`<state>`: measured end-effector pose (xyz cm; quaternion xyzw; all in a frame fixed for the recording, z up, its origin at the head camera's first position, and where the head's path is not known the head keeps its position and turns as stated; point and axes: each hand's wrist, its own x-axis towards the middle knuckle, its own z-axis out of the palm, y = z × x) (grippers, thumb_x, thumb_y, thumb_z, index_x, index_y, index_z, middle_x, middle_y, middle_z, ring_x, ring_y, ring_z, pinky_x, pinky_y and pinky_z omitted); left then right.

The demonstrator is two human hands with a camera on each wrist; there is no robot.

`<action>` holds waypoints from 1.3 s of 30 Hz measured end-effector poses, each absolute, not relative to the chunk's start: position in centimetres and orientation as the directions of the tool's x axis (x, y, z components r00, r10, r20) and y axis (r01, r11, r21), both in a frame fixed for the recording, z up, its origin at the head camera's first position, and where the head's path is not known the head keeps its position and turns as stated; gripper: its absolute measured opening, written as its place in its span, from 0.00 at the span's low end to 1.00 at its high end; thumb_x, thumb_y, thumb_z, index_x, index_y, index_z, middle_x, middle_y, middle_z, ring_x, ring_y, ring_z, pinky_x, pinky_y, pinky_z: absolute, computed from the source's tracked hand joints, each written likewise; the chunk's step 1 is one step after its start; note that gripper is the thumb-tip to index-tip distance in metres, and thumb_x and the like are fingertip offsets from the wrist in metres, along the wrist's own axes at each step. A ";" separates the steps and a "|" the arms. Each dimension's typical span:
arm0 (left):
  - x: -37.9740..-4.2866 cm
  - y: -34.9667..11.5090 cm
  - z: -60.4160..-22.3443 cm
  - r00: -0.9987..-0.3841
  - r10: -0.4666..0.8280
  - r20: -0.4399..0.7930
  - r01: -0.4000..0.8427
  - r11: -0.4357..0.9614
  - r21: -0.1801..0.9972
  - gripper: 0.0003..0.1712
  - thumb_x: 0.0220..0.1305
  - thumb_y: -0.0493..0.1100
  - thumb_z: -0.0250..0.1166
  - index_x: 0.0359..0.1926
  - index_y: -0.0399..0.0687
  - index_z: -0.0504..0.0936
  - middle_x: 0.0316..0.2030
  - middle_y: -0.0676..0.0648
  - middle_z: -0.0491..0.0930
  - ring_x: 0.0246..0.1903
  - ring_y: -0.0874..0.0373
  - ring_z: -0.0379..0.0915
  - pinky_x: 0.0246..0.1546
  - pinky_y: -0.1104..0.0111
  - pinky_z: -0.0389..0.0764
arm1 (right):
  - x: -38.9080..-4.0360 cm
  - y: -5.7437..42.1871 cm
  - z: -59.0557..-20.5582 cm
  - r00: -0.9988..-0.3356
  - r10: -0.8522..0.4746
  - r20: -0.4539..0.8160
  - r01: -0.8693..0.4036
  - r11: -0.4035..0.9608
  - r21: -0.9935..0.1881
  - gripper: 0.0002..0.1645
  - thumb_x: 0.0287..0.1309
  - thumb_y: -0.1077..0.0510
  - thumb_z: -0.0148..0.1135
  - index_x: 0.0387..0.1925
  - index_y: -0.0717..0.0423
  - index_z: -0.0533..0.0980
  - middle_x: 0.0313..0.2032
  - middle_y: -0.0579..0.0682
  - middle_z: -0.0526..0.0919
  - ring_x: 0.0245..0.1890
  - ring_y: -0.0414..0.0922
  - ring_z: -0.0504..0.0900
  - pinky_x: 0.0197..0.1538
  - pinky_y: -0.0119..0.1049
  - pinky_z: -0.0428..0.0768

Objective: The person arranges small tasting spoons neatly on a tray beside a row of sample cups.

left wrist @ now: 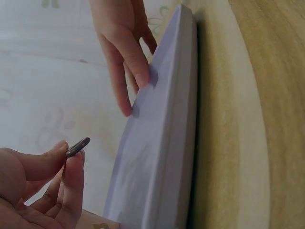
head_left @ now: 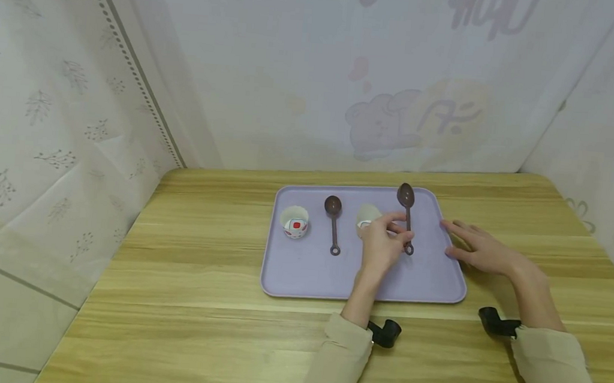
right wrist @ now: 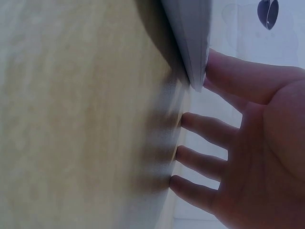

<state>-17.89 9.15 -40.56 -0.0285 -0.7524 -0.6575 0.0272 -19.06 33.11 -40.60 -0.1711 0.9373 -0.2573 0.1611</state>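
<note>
My left hand [head_left: 381,243] pinches the handle of a brown spoon [head_left: 406,196] between thumb and fingers, over the right part of a lilac tray [head_left: 305,278]. The spoon's bowl points away from me, and the ring-shaped handle end [left wrist: 78,147] pokes out past the fingertips. With fairly straight fingers, my right hand [head_left: 483,248] touches the tray's right edge; its thumb is against the rim and other fingertips rest on the table. Behind the left hand stands a pale paper cup [head_left: 368,214], partly hidden. A second brown spoon [head_left: 333,207] lies left of it on the tray.
A white paper cup [head_left: 295,222] with red marks stands at the tray's left side. The tray lies on a wood-grain table [head_left: 184,302]. Pale printed curtains [head_left: 272,80] hang behind and beside the table. A black device [head_left: 385,333] is strapped to each wrist.
</note>
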 end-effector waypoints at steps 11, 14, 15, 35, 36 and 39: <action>-17.8 9.9 -41.2 -0.994 -0.003 0.111 0.106 0.281 0.954 0.18 0.54 0.30 0.76 0.47 0.42 0.87 0.24 0.50 0.83 0.17 0.72 0.71 0.22 0.79 0.73 | -19.0 33.0 -40.4 -0.888 -0.415 -0.200 -0.258 0.808 -0.530 0.42 0.71 0.49 0.59 0.75 0.66 0.55 0.71 0.81 0.48 0.69 0.82 0.43 0.65 0.77 0.46; -17.9 10.0 -41.4 -0.993 -0.007 0.120 0.113 0.297 0.948 0.17 0.53 0.30 0.76 0.46 0.42 0.87 0.24 0.50 0.84 0.17 0.72 0.72 0.23 0.79 0.73 | -19.0 33.0 -40.3 -0.887 -0.418 -0.199 -0.259 0.804 -0.535 0.42 0.72 0.48 0.59 0.75 0.66 0.55 0.71 0.81 0.47 0.69 0.82 0.42 0.65 0.77 0.45; -17.9 10.0 -41.4 -0.992 -0.007 0.123 0.115 0.303 0.946 0.17 0.53 0.30 0.76 0.46 0.42 0.87 0.24 0.49 0.84 0.18 0.71 0.72 0.23 0.79 0.74 | -19.0 33.0 -40.3 -0.886 -0.419 -0.198 -0.260 0.803 -0.536 0.42 0.72 0.48 0.59 0.75 0.66 0.55 0.71 0.81 0.47 0.69 0.81 0.42 0.65 0.77 0.45; -18.1 10.4 -41.8 -0.993 -0.014 0.116 0.100 0.413 0.905 0.17 0.54 0.33 0.76 0.47 0.45 0.87 0.24 0.53 0.83 0.17 0.72 0.68 0.25 0.78 0.71 | -19.0 33.0 -40.2 -0.883 -0.426 -0.196 -0.262 0.794 -0.548 0.42 0.72 0.49 0.59 0.75 0.66 0.55 0.71 0.81 0.47 0.69 0.81 0.42 0.65 0.77 0.45; -18.1 10.4 -41.8 -0.993 -0.014 0.118 0.102 0.417 0.903 0.17 0.55 0.33 0.76 0.47 0.45 0.87 0.24 0.53 0.83 0.16 0.73 0.68 0.25 0.78 0.71 | -19.0 33.0 -40.2 -0.884 -0.424 -0.199 -0.259 0.795 -0.548 0.42 0.72 0.49 0.59 0.75 0.66 0.55 0.71 0.81 0.47 0.69 0.81 0.42 0.65 0.77 0.45; -18.1 10.4 -41.8 -0.992 -0.010 0.127 0.110 0.431 0.896 0.16 0.55 0.33 0.76 0.46 0.45 0.87 0.24 0.53 0.84 0.16 0.72 0.69 0.25 0.78 0.71 | -19.0 33.1 -40.2 -0.885 -0.418 -0.206 -0.251 0.800 -0.545 0.43 0.72 0.48 0.59 0.75 0.65 0.55 0.71 0.81 0.47 0.69 0.81 0.42 0.65 0.77 0.45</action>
